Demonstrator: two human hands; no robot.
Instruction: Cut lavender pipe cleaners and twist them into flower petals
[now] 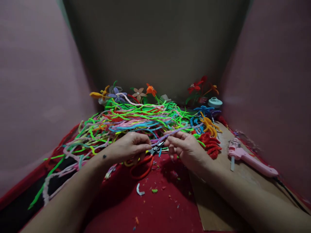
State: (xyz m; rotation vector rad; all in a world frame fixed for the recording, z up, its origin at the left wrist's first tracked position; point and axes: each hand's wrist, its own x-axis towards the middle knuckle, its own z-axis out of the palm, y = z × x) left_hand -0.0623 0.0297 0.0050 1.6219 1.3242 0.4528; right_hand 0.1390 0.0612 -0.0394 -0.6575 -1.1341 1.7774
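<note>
Between my two hands runs a lilac pipe cleaner [178,130], its far end reaching right over the pile. My left hand [136,144] is closed, thumb and forefinger pinching the pipe cleaner's left part. The fingers of my right hand [181,144] are bent together around it a little further right. Just below and between the hands are scissors [143,167] with red handles, blades pointing up and right; whether the left fingers touch them I cannot tell. Right behind the hands lies a large tangled heap of pipe cleaners [136,113] in green, pink, blue and other colours.
Finished pipe-cleaner flowers [139,94] stand along the back. To the right, red [212,145] and orange bent pieces lie beside a cardboard sheet [218,207], which carries a pink glue gun [252,161] with a cord. Small scraps [140,190] dot the red cloth [167,213].
</note>
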